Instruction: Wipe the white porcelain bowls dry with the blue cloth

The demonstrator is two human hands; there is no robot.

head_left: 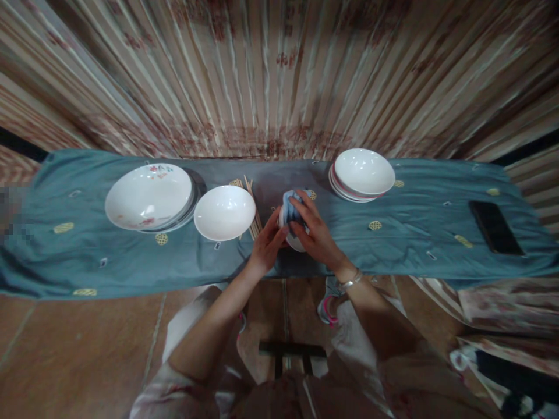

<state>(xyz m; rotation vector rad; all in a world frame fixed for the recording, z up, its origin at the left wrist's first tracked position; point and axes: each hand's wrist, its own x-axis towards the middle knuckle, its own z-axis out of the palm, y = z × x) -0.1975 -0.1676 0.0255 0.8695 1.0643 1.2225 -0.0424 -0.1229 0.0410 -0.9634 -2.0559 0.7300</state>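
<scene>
Over the front middle of the table, my left hand (268, 244) is closed on the left side of a small white bowl (296, 242), mostly hidden by both hands. My right hand (315, 233) presses a bunched blue cloth (289, 205) against the bowl. A single white bowl (225, 212) sits left of my hands. Between it and my left hand lie several wooden chopsticks (254, 228), partly covered by the bowl. Farther right stands a stack of white bowls (365, 171), some with a reddish rim.
Large white plates with flower prints (148, 198) are stacked at the left. A black phone (495, 228) lies at the right end. A blue-green cloth (131, 265) covers the narrow table, and a pleated curtain (279, 87) hangs behind it.
</scene>
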